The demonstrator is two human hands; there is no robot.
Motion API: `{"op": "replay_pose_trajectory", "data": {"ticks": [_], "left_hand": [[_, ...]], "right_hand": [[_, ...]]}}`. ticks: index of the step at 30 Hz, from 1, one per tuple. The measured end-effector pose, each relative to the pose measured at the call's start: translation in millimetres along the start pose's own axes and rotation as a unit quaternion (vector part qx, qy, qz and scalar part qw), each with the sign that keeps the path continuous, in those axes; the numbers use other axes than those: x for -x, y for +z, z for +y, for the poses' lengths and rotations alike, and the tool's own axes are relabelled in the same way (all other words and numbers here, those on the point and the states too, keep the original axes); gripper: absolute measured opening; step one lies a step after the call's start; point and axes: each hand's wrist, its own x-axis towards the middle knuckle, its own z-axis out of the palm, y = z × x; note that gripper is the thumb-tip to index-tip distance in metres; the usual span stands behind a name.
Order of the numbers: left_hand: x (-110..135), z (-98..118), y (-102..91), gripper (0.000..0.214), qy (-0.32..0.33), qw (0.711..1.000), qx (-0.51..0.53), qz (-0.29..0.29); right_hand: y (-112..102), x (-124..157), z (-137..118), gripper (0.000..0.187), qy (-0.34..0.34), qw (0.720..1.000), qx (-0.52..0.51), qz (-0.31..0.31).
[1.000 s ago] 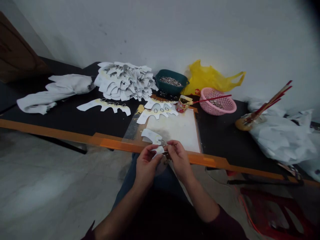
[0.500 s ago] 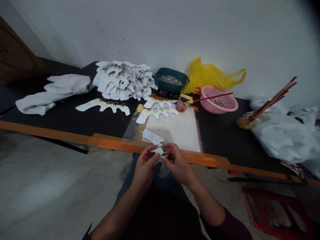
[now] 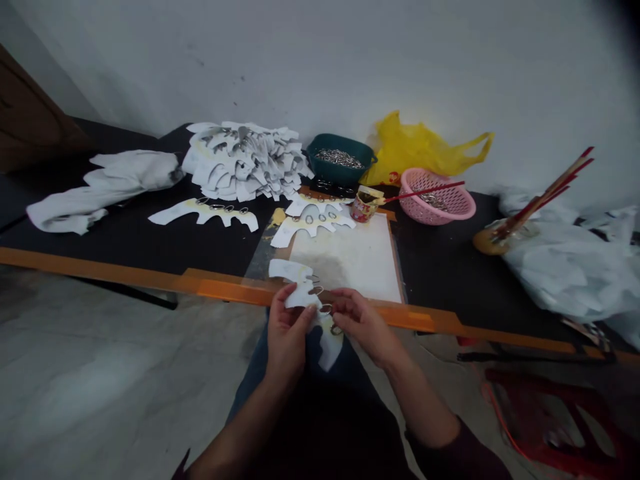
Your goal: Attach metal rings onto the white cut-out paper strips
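My left hand (image 3: 290, 327) pinches a scalloped white piece (image 3: 300, 295), of fabric or paper, over the table's front edge. Several oval metal rings (image 3: 326, 309) line its curved edge. One end of the piece lies over the board, and the other hangs down above my lap. At the lower ring, my right hand (image 3: 363, 327) has its thumb and fingers closed; the fingertips partly cover that ring. Two similar ringed pieces (image 3: 315, 225) lie on the white board (image 3: 370, 260) ahead of my hands, and another ringed piece (image 3: 205, 212) is on the dark table to the left.
Behind stand a heap of white pieces (image 3: 245, 160), a green basin of metal rings (image 3: 340, 160) and a small glue-smeared tin (image 3: 364, 204) with a red stick. A pink basket (image 3: 437, 197), yellow bag (image 3: 425, 150) and white plastic bag (image 3: 575, 267) are rightward. Orange tape (image 3: 225, 287) edges the table.
The white piece has been spread out between my hands, its lower end now showing below them. My right hand has shifted slightly right and down along the rings.
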Motion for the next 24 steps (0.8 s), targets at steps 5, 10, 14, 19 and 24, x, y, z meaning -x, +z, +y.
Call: {"op": "replay_pose_trajectory", "data": {"ticks": [5, 10, 14, 19, 24], "left_hand": [[-2.0, -0.7, 2.5, 0.057, -0.005, 1.0, 0.016, 0.007], [1.3, -1.8, 0.5, 0.056, -0.022, 1.0, 0.005, -0.001], [7.7, 11.6, -14.8, 0.054, 0.026, 0.976, -0.217, -0.002], [1.2, 51.8, -17.0, 0.029, 0.25, 0.83, -0.499, -0.029], [-15.0, 58.9, -5.2, 0.03, 0.287, 0.812, -0.507, -0.024]], "right_hand": [[8.2, -3.7, 5.3, 0.035, 0.01, 1.0, -0.024, 0.01], [3.6, -7.4, 4.7, 0.029, -0.019, 1.0, 0.002, 0.006], [-15.2, -6.6, -7.5, 0.028, -0.096, 0.98, 0.171, 0.028], [-35.8, -4.5, -44.3, 0.029, -0.195, 0.899, 0.389, -0.041], [-43.8, -8.3, -59.8, 0.026, -0.23, 0.862, 0.45, -0.044]]}}
